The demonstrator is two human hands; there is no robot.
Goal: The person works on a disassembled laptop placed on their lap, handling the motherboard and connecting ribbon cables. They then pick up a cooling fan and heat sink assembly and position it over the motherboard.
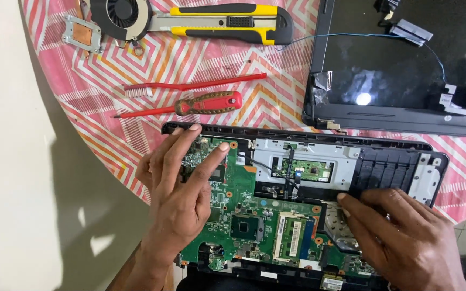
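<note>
An opened laptop base (389, 167) lies in front of me with its green motherboard (244, 199) exposed. My left hand (176, 188) rests flat on the board's left part, fingers spread, fingertips near the base's upper left edge. My right hand (405, 237) presses its fingertips on the board's right side beside a silver metal plate (338, 221). Neither hand holds anything. A memory module (292, 234) sits in the board's lower middle.
On the pink patterned cloth (109, 81) lie a red screwdriver (206, 103), a red brush (190, 85), a yellow utility knife (227, 22), a cooling fan (120, 16) and a heatsink piece (82, 33). The detached laptop screen (400, 70) lies at upper right.
</note>
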